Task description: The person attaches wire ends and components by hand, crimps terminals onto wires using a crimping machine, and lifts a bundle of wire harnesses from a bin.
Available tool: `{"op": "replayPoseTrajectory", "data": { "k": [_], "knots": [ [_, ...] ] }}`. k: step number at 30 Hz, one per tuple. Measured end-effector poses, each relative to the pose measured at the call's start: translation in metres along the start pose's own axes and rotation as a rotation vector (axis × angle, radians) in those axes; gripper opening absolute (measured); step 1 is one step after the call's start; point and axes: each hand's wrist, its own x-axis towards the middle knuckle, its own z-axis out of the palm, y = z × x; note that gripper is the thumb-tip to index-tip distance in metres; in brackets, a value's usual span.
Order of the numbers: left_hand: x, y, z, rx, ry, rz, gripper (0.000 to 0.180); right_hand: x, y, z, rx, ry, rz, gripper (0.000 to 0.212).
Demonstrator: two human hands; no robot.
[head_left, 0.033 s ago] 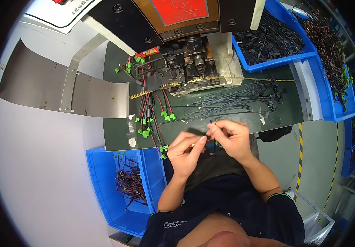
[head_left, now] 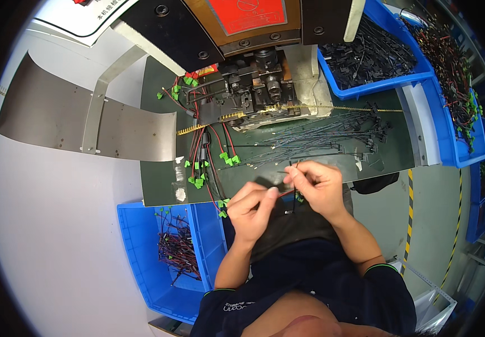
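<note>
Hands meet at bench edge: left hand (head_left: pixel 253 205) and right hand (head_left: pixel 316 184) each pinch thin red wire (head_left: pixel 287 193); green-tipped wires (head_left: pixel 200 174) nearby.

A dark green counter (head_left: pixel 158 168) carries a black machine (head_left: pixel 253 90), a spread of thin black wires (head_left: pixel 321 137), red wires with green plugs (head_left: pixel 200 165), and a blue bin (head_left: pixel 371 56) of black parts.
</note>
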Motion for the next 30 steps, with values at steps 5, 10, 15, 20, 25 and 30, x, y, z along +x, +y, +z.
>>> {"op": "replayPoseTrajectory", "data": {
  "k": [5, 10, 15, 20, 25, 30],
  "knots": [
    [0.036, -0.025, -0.03, 0.616, 0.282, 0.238, 0.005, 0.017, 0.0, -0.003, 0.04, 0.015, 0.066, 0.009],
    [0.078, -0.042, -0.042, 1.127, 0.168, 0.153, 0.034, 0.041, 0.003, 0.005, 0.155, 0.009, 0.12, 0.01],
    [0.093, -0.062, -0.05, 1.154, 0.142, 0.122, 0.029, 0.069, -0.004, 0.006, 0.312, 0.045, 0.235, 0.013],
    [0.096, -0.062, -0.045, 1.119, 0.221, 0.108, 0.023, 0.087, -0.001, 0.006, 0.329, 0.097, 0.328, 0.014],
    [0.095, -0.068, -0.047, 1.098, 0.211, 0.08, 0.021, 0.091, 0.003, 0.007, 0.362, 0.11, 0.402, 0.015],
    [0.097, -0.064, -0.051, 0.975, 0.246, 0.141, 0.023, 0.093, -0.001, 0.006, 0.378, 0.108, 0.452, 0.016]
  ]
}}
